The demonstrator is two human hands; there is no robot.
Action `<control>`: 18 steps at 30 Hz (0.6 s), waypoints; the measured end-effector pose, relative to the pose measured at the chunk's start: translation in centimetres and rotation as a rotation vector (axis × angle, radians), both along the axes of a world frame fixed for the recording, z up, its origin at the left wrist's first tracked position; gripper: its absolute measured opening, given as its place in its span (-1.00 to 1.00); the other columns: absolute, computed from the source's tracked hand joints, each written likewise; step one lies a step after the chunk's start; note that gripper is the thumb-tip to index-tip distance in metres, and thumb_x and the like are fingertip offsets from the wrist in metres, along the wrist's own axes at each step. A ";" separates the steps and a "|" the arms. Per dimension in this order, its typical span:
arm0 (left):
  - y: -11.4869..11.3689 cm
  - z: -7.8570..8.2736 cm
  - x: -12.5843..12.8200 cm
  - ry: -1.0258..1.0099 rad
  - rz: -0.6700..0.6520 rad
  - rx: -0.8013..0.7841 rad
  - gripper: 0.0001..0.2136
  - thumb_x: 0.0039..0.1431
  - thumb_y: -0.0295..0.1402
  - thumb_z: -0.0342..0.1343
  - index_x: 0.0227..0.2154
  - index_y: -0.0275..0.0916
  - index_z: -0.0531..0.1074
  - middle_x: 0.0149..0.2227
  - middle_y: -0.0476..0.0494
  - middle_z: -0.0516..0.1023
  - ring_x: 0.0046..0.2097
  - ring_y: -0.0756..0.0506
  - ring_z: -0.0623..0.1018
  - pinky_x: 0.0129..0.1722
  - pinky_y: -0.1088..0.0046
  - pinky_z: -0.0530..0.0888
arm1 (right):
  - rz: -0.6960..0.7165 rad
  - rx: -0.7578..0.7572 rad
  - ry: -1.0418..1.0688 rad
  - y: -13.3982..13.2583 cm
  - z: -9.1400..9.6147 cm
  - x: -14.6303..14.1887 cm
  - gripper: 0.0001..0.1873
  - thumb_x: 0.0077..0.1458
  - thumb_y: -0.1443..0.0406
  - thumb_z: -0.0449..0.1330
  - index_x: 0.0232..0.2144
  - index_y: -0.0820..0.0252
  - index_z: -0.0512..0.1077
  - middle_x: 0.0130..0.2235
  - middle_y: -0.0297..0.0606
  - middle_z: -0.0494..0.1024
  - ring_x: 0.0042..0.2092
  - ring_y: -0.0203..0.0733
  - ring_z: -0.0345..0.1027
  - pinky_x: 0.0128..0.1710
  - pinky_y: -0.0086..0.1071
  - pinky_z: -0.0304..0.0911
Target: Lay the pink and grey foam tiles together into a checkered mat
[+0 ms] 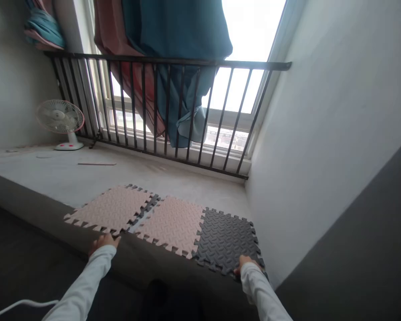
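Note:
Three interlocking foam mats lie in a row on the ledge. On the left is a pink foam mat [112,206], with dark toothed edging showing along its right side. My left hand [104,242] is at its front right corner, fingers curled against the edge. A narrow gap separates it from the middle pink foam mat [175,220]. That middle one meets the dark grey foam mat [227,237] tooth to tooth. My right hand [248,264] is closed on the grey mat's front right corner, close to the wall; its fingertips are partly hidden.
A white wall [307,187] rises at the right. Behind the mats stands a black metal railing [167,154] before a window with curtains [177,31]. Farther left on the ledge [50,174] are a fan [60,120] and a thin strip [96,164]. A white cable [26,302] hangs lower left.

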State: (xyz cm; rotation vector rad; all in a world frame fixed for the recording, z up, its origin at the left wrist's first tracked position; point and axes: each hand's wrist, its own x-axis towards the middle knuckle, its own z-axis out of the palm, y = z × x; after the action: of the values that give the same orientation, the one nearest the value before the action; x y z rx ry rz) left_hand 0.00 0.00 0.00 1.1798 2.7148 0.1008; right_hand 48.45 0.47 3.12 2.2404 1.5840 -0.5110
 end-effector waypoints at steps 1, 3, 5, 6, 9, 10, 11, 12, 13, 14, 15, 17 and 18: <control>0.4 -0.1 -0.4 0.011 -0.049 -0.027 -0.54 0.03 -0.17 -0.19 -0.15 -0.43 0.32 -0.05 -0.38 0.36 0.00 -0.21 0.33 -0.05 0.34 0.23 | -0.004 0.008 0.005 0.2 -0.2 0.0 -0.45 -0.35 0.22 0.30 -0.17 0.10 0.39 -0.02 -0.04 0.37 0.01 0.06 0.21 -0.10 -0.08 0.21; 1.2 -0.3 -1.0 0.057 -0.141 -0.041 -0.57 0.04 -0.18 -0.20 -0.19 -0.41 0.36 -0.09 -0.35 0.41 -0.02 -0.18 0.35 -0.05 0.38 0.22 | -0.008 0.022 0.016 0.4 -0.7 0.1 -0.41 -0.40 0.24 0.32 -0.17 0.10 0.39 -0.04 -0.06 0.39 0.00 0.07 0.22 -0.11 -0.07 0.21; 1.8 -0.1 -1.4 0.105 -0.171 -0.044 -0.63 0.03 -0.21 -0.17 -0.29 -0.36 0.40 -0.17 -0.30 0.47 -0.08 -0.16 0.40 -0.11 0.40 0.26 | -0.012 0.028 0.026 0.6 -0.9 0.2 -0.39 -0.43 0.26 0.33 -0.18 0.11 0.39 -0.06 -0.08 0.41 0.00 0.08 0.22 -0.10 -0.07 0.20; 2.1 0.1 -1.5 0.116 -0.179 -0.037 -0.67 0.01 -0.22 -0.16 -0.35 -0.34 0.41 -0.23 -0.26 0.49 -0.13 -0.15 0.43 -0.16 0.42 0.28 | -0.018 0.029 0.029 0.7 -1.0 0.2 -0.39 -0.45 0.27 0.33 -0.18 0.12 0.39 -0.06 -0.08 0.41 0.00 0.08 0.22 -0.10 -0.06 0.20; 3.2 1.1 -0.7 0.133 -0.217 0.070 -0.70 -0.01 -0.22 -0.16 -0.48 -0.31 0.39 -0.42 -0.13 0.50 -0.28 -0.10 0.46 -0.31 0.48 0.31 | -0.046 0.016 0.034 0.8 -0.7 0.1 -0.35 -0.49 0.30 0.34 -0.18 0.12 0.39 -0.05 -0.10 0.41 0.01 0.07 0.21 -0.09 -0.06 0.20; 3.6 1.6 0.1 0.147 -0.225 0.139 -0.69 0.00 -0.20 -0.18 -0.48 -0.30 0.38 -0.45 -0.10 0.48 -0.31 -0.09 0.45 -0.34 0.49 0.30 | -0.054 0.013 0.034 0.8 -0.6 0.0 -0.34 -0.52 0.32 0.34 -0.19 0.11 0.40 -0.05 -0.11 0.41 0.01 0.07 0.21 -0.09 -0.06 0.20; 4.1 2.3 1.1 0.164 -0.227 0.213 -0.68 0.01 -0.19 -0.19 -0.47 -0.30 0.38 -0.46 -0.09 0.47 -0.33 -0.09 0.45 -0.36 0.50 0.29 | -0.059 0.009 0.032 0.8 -0.5 0.0 -0.33 -0.54 0.34 0.35 -0.20 0.10 0.40 -0.05 -0.12 0.41 0.01 0.06 0.21 -0.08 -0.07 0.20; 4.5 3.0 2.3 0.177 -0.220 0.279 -0.67 0.02 -0.19 -0.21 -0.46 -0.30 0.38 -0.46 -0.10 0.47 -0.34 -0.09 0.44 -0.38 0.50 0.28 | -0.059 0.005 0.031 0.8 -0.4 -0.1 -0.35 -0.55 0.36 0.35 -0.22 0.10 0.41 -0.05 -0.13 0.41 0.01 0.06 0.22 -0.08 -0.08 0.20; 5.0 3.8 3.7 0.180 -0.219 0.339 -0.66 0.03 -0.19 -0.21 -0.46 -0.30 0.38 -0.46 -0.11 0.46 -0.35 -0.09 0.44 -0.39 0.50 0.28 | -0.055 0.004 0.030 0.7 -0.4 -0.1 -0.37 -0.56 0.36 0.35 -0.24 0.09 0.43 -0.05 -0.14 0.41 0.00 0.06 0.22 -0.08 -0.09 0.20; 5.4 4.6 5.3 0.167 -0.226 0.391 -0.66 0.03 -0.18 -0.21 -0.46 -0.30 0.38 -0.45 -0.13 0.46 -0.35 -0.09 0.43 -0.40 0.50 0.27 | -0.049 0.006 0.028 0.7 -0.3 -0.1 -0.39 -0.55 0.36 0.34 -0.26 0.08 0.43 -0.05 -0.15 0.41 0.00 0.05 0.23 -0.08 -0.10 0.20; 5.7 5.4 6.9 0.142 -0.241 0.438 -0.67 0.03 -0.18 -0.20 -0.47 -0.29 0.38 -0.45 -0.14 0.47 -0.36 -0.09 0.43 -0.41 0.49 0.27 | -0.044 0.007 0.025 0.6 -0.3 -0.1 -0.42 -0.53 0.35 0.34 -0.27 0.08 0.44 -0.06 -0.15 0.42 -0.01 0.05 0.23 -0.08 -0.11 0.21; 6.2 6.8 10.4 0.062 -0.279 0.525 -0.69 0.03 -0.17 -0.16 -0.46 -0.28 0.38 -0.44 -0.15 0.47 -0.36 -0.09 0.43 -0.42 0.49 0.26 | -0.038 0.013 0.017 0.5 -0.3 -0.1 -0.44 -0.49 0.31 0.34 -0.26 0.09 0.44 -0.06 -0.15 0.42 0.00 0.06 0.23 -0.08 -0.09 0.21; 6.4 7.2 12.2 0.022 -0.302 0.563 -0.70 0.02 -0.17 -0.14 -0.45 -0.27 0.38 -0.44 -0.15 0.48 -0.36 -0.09 0.44 -0.42 0.49 0.27 | -0.039 0.017 0.011 0.4 -0.3 -0.2 -0.42 -0.49 0.30 0.34 -0.24 0.10 0.43 -0.06 -0.14 0.42 0.00 0.07 0.22 -0.08 -0.08 0.21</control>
State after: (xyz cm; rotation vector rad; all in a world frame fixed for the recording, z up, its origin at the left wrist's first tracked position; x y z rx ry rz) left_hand 12.19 6.38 7.24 1.7204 2.5595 0.8556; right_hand 48.29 0.91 2.82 2.2888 1.5590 -0.5228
